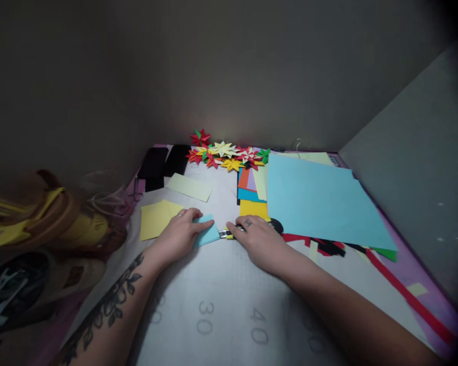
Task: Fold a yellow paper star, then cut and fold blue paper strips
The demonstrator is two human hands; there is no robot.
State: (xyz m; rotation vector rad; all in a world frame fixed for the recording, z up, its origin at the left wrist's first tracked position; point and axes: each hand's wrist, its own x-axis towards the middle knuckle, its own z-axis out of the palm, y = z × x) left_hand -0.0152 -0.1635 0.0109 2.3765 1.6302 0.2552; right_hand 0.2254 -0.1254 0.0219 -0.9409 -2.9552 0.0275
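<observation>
My left hand (179,231) holds a small folded piece of light blue paper (208,235) down on the white mat, its thumb and fingers on the paper's top and near side. My right hand (257,236) is closed round a yellow and black utility knife (229,233). The knife lies low and points left, its metal blade (222,234) out and at the right edge of the folded blue paper. Part of the knife's body is hidden under my right fingers. Yellow paper (152,219) lies just left of my left hand, and a pale strip (190,187) lies beyond it.
A large light blue sheet (320,198) covers a paper stack at the right. Folded paper stars (223,149) line the back. Black and red scraps (328,247) lie below the sheet. A dark phone (153,162) is at back left. Pots and containers (53,218) stand at the left.
</observation>
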